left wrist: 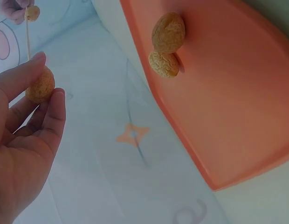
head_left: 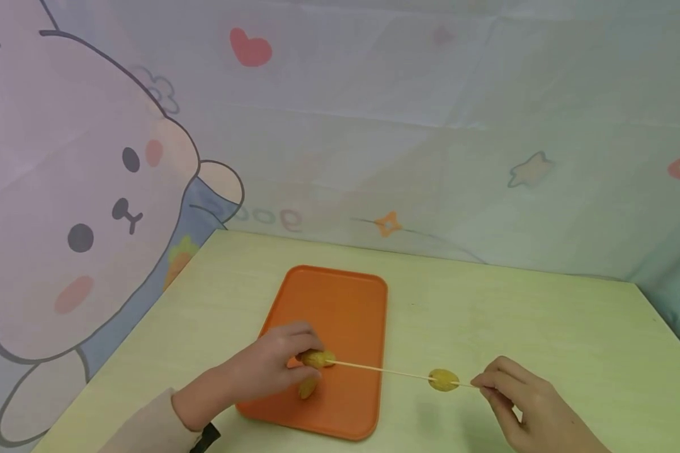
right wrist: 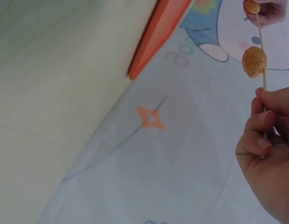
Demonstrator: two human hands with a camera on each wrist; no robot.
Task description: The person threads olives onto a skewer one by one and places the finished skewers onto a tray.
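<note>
My left hand (head_left: 273, 362) pinches a wrinkled yellow-brown ball (left wrist: 41, 86) between thumb and fingers, above the orange tray (head_left: 340, 302). One tip of a thin wooden skewer (head_left: 382, 369) meets this ball; how deep it goes in cannot be told. A second wrinkled ball (head_left: 444, 380) is threaded on the skewer near its other end, just ahead of my right fingers. My right hand (head_left: 524, 402) grips that end, its fingers curled round the stick in the right wrist view. Two more balls, a larger one (left wrist: 168, 32) and a smaller one (left wrist: 164, 64), lie touching on the tray.
The tray lies on a pale yellow-green table (head_left: 487, 321). Behind the table hangs a printed cloth (head_left: 362, 126) with a cartoon animal, a heart and stars. A dark band (head_left: 206, 436) shows at my left sleeve.
</note>
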